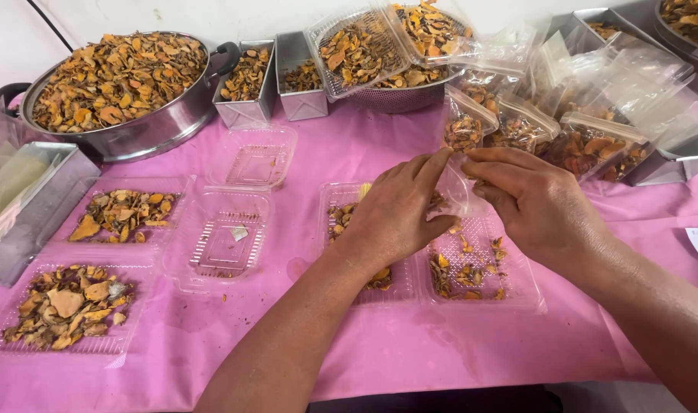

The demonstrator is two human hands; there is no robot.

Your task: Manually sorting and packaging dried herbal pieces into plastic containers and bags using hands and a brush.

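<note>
Both my hands met over the open clamshell tray (471,268). My left hand (399,214) and right hand (533,203) pinched a small clear plastic bag (455,190) between fingertips, holding it just above the tray. Dried orange-brown slices (464,271) lay scattered in the tray on the pink tablecloth (410,344). To the left sat an empty clamshell (230,241) and two filled trays (123,216). A big steel pan (119,84) of slices stood at the far left, filled bags (586,145) at the far right.

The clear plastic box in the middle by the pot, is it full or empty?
Nearly empty: the open clamshell box holds only crumbs and a small white packet.
</note>
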